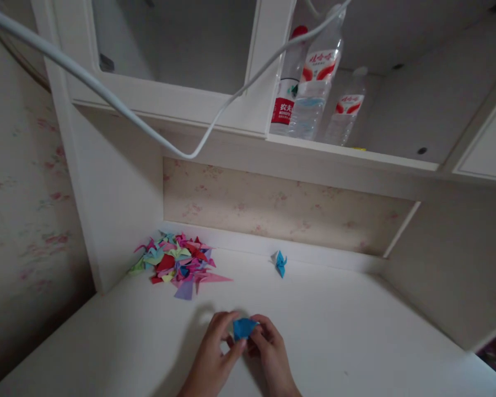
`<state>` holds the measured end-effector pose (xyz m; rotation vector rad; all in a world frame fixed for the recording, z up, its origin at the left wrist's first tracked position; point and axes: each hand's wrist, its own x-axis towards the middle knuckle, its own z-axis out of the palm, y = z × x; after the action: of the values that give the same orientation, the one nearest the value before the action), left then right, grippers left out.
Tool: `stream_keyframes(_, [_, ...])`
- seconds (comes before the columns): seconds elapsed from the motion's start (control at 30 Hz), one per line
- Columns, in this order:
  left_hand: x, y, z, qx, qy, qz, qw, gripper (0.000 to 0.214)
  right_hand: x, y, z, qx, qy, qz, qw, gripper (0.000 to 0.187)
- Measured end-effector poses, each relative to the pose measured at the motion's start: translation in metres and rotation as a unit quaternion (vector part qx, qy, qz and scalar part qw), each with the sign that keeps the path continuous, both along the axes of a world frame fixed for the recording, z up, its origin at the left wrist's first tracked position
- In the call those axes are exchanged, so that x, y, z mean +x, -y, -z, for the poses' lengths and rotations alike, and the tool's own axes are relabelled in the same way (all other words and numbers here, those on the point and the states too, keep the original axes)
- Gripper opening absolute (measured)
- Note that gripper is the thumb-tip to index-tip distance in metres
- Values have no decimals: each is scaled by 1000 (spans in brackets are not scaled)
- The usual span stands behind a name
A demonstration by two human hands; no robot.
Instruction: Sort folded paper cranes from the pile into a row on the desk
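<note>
The left hand [212,347] and right hand [273,350] pinch blue paper [243,328] between their fingers [226,318] over the tabletop [334,320]; light pressure at its edges should keep the folds crisp and even.

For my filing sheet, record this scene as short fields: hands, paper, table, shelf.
Left hand: holds the blue paper's left side
Right hand: holds its right side
Blue paper: folded, between both hands
Paper pile: many colours, back left of the table
Blue paper figure: alone, right of the pile
Bottles: three, on the shelf above
</note>
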<state>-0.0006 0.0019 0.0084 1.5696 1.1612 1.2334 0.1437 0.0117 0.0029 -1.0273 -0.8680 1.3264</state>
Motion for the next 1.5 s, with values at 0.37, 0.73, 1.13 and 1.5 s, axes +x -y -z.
stream_keyframes(0.37, [0, -12, 6, -151, 125, 4, 981, 49, 4, 1, 5, -6, -51, -77, 996, 42])
stream_keyframes(0.73, [-4, -6, -10, -223, 286, -6, 932, 21, 1, 8, 13, 66, 89, -124, 986, 52])
stream_keyframes(1.13, [-1, -8, -7, -258, 276, 12, 926, 34, 2, 2, 15, 50, 107, -120, 986, 42])
stream_keyframes(1.5, [-2, -9, -4, -254, 253, 30, 933, 32, 2, 2, 15, 51, 90, -122, 987, 41])
